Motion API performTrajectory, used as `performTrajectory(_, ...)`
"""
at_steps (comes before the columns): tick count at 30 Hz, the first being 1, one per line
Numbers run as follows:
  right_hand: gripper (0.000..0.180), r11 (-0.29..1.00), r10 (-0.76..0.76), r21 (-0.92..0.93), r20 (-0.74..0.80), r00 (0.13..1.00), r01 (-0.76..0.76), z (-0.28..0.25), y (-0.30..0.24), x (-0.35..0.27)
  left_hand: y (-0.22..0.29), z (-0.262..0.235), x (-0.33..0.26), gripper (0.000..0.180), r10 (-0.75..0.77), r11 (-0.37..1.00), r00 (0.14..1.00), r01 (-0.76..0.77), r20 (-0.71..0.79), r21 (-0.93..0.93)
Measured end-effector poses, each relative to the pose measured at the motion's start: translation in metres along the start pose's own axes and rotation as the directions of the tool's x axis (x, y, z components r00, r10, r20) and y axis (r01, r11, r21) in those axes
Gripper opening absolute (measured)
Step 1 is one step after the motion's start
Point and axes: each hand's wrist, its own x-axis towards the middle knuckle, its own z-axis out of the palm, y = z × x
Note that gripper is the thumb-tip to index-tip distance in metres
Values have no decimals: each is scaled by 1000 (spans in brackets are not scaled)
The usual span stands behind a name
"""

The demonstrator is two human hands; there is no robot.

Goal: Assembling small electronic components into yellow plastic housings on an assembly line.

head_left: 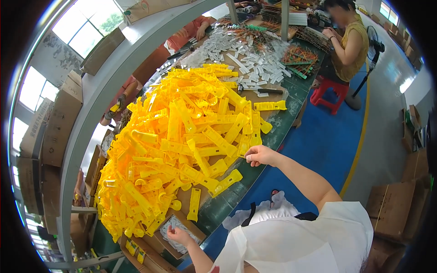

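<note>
A large heap of yellow plastic parts (173, 123), long and channel-shaped, covers the near end of the green table. At its right edge, my right hand (258, 155) reaches in with bent fingers closed at the end of one yellow plastic part (244, 144). My left hand (180, 236) is lower down, over a small open box (199, 232) of small whitish pieces (178, 223). Its fingers are curled together; whatever may be between them is too small to name. One loose yellow part (194, 204) lies apart from the heap, near that box.
A cardboard box (152, 260) with yellow pieces stands beside the small box. Farther up the table lie clear plastic pieces (255, 59), a black-handled tool (270, 91) and orange-green bundles (300, 58). A grey shelf frame (102, 86) arches at left. A co-worker (348, 45) sits at far right; others work across the table.
</note>
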Motion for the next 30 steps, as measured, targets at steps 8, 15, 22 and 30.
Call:
performTrajectory(8,17,991,-80,109,70,994,72,-112,-87,141,35,86,-111,26,37,989,951,-79,306,126)
performTrajectory(15,10,992,-28,120,-59,998,35,-166,-161,234,46,160,-141,26,-83,978,977,43,195,203)
performTrajectory(22,16,918,94,-395,166,982,-21,-162,-223,340,34,187,-165,41,98,935,995,-82,-29,345)
performTrajectory(30,14,697,-338,-679,-26,941,231,-189,-300,489,33,205,-164,38,-6,932,959,107,-282,345)
